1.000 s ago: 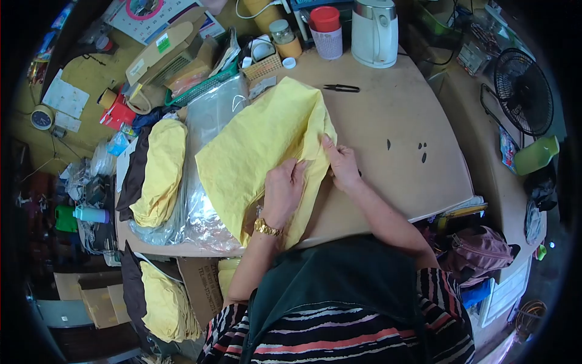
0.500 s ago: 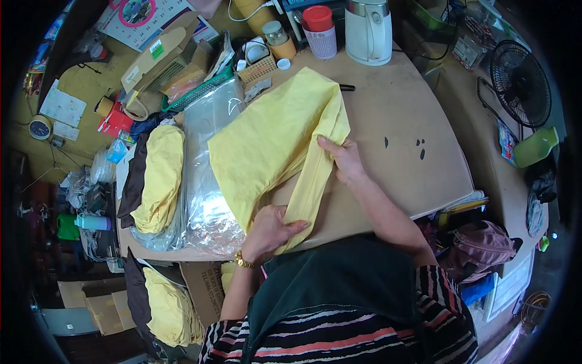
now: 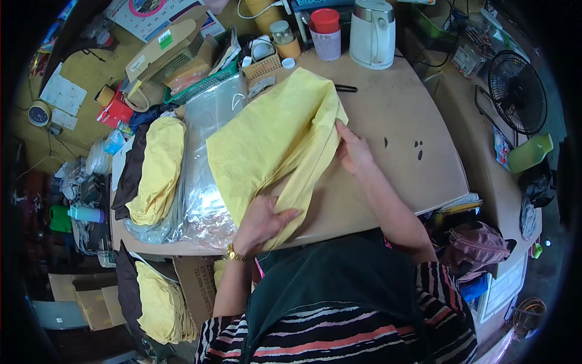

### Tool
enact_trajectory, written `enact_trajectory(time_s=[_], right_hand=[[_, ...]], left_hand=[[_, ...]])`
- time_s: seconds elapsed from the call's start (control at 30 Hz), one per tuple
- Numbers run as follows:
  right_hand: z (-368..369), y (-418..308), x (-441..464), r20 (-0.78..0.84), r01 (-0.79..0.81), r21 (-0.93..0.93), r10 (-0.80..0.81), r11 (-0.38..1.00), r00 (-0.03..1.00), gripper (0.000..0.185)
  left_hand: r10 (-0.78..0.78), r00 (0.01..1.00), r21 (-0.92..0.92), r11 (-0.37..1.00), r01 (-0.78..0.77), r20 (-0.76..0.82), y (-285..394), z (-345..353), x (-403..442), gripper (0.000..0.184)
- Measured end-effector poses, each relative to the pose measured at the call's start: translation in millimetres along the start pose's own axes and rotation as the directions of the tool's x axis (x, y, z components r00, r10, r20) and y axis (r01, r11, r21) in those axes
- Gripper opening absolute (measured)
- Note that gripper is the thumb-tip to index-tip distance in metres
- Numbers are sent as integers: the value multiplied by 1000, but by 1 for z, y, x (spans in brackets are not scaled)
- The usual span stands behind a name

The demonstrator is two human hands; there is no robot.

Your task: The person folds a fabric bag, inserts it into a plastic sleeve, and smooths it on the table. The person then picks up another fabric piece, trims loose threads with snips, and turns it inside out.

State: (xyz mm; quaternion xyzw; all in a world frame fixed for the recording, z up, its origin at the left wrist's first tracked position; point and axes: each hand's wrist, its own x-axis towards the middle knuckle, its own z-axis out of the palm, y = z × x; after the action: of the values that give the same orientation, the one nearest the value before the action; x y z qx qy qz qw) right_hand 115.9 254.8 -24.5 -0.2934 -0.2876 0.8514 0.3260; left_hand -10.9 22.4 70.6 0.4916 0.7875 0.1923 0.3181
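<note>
A piece of yellow fabric (image 3: 273, 127) lies spread at an angle over the table, with a long folded strip along its right side. My left hand (image 3: 265, 223) is closed on the lower end of that strip, near the table's front edge. Higher up, my right hand (image 3: 354, 150) pinches the strip's right edge between thumb and fingers. Beside the fabric on the left lies a stack of clear plastic bags (image 3: 209, 151). Further left rests a folded yellow cloth bundle (image 3: 159, 170) against a dark brown cloth (image 3: 131, 176).
Along the back stand a white electric kettle (image 3: 372, 36), a lilac basket (image 3: 326, 43) with a red-lidded container and a glass jar (image 3: 282, 33). A black pen-like object (image 3: 346, 88) lies behind the fabric. A black fan (image 3: 517, 91) stands at the right. More yellow cloth (image 3: 163, 303) hangs low left.
My right hand has shifted slightly right and up along the strip's edge. The strip looks looser and less flat. My left hand keeps its grip; the whole view has shifted slightly.
</note>
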Motion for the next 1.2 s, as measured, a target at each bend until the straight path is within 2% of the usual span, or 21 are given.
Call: enact_trajectory(time_s=[0.07, 0.1, 0.13, 0.2, 0.27, 0.33, 0.4, 0.47, 0.5, 0.53, 0.57, 0.63, 0.7, 0.73, 0.8, 0.93, 1.0, 1.03, 1.1, 1.13, 1.2], right_hand=[[31, 11, -34, 64, -251, 224, 243, 942, 968, 36], [41, 27, -54, 169, -186, 143, 161, 972, 972, 44], [43, 27, -54, 170, -194, 139, 170, 971, 971, 44], [42, 27, -52, 62, -33, -150, 43, 988, 997, 35], [40, 20, -49, 60, -55, -128, 63, 990, 996, 34], [42, 14, -44, 68, -64, -65, 69, 996, 995, 33], [38, 41, -61, 94, -78, -99, 88, 992, 992, 30], [27, 53, -72, 281, -229, -227, 289, 947, 915, 25], [30, 56, -71, 303, -8, -267, 92, 964, 949, 23], [29, 56, -73, 301, -17, -270, 101, 963, 948, 23], [29, 52, -75, 257, -47, -324, 135, 945, 957, 23], [37, 47, -82, 214, -73, -375, 163, 924, 963, 24], [50, 48, -92, 161, -226, -32, 228, 974, 960, 23], [47, 49, -94, 160, -230, -34, 232, 973, 959, 23], [35, 49, -94, 336, -232, -357, 356, 905, 872, 23], [23, 51, -92, 341, -216, -341, 334, 915, 878, 23], [15, 51, -90, 362, -460, -255, 525, 850, 770, 23], [16, 49, -92, 357, -462, -255, 527, 849, 771, 23], [22, 45, -95, 228, -448, -172, 478, 877, 849, 19], [21, 47, -95, 229, -450, -178, 482, 875, 846, 19], [19, 50, -95, 260, -238, -304, 320, 923, 911, 23]], left_hand=[[-104, 993, -104, 990, 98, -58, 14, 0, 10, 54], [30, 988, -39, 999, -37, -148, 12, 5, 17, 53], [23, 989, -44, 999, -30, -149, 8, 5, 18, 53], [109, 990, 92, 991, -100, -95, 6, 5, 17, 50], [93, 986, -40, 994, -99, -140, 7, 5, 15, 46], [73, 978, -252, 960, -122, -195, -2, 6, 20, 43], [84, 957, -231, 961, -151, -276, -8, 12, 26, 37], [188, 835, -47, 968, -247, -517, 9, 6, 20, 32], [181, 836, -51, 969, -241, -517, 7, 5, 21, 32], [103, 880, -102, 980, -169, -463, 4, 5, 23, 31], [27, 913, -147, 985, -94, -406, 1, 6, 24, 31], [25, 907, -209, 970, -123, -419, -11, 15, 31, 31], [26, 901, -268, 951, -156, -433, -12, 16, 37, 32], [63, 896, -240, 953, -185, -440, -9, 14, 36, 32], [98, 888, -215, 953, -214, -450, -1, 9, 36, 33], [130, 908, -236, 942, -239, -398, -1, 10, 38, 33], [138, 916, -251, 937, -244, -378, -1, 12, 39, 33], [145, 923, -267, 931, -249, -357, 1, 11, 37, 33], [145, 928, -288, 924, -251, -342, 2, 13, 37, 32], [168, 920, -259, 928, -269, -354, 1, 16, 38, 32], [187, 910, -230, 931, -285, -370, -1, 17, 38, 32]])
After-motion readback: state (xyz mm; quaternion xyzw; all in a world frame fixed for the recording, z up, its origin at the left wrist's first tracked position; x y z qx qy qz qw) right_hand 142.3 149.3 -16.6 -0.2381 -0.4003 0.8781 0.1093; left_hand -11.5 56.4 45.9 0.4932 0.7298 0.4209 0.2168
